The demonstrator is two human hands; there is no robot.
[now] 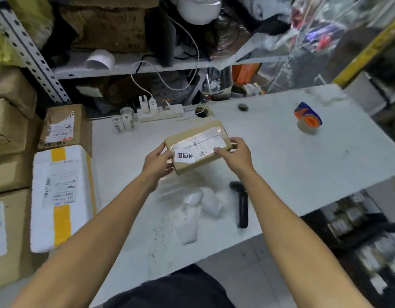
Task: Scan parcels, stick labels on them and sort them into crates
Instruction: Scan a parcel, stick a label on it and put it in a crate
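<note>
Brown parcel [197, 147] between both hands, left hand [157, 162] and right hand [235, 155] gripping its ends

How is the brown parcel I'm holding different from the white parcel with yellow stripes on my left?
The brown parcel is plain cardboard; the white parcel is white with yellow bands. The brown parcel is held above the table by the left hand and right hand; the white parcel rests untouched on boxes. The brown parcel looks smaller. Both carry printed labels.

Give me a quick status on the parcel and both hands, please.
Left hand and right hand grip the parcel above the table. Sticker on. Scanner idle. Nothing blocking.
</note>
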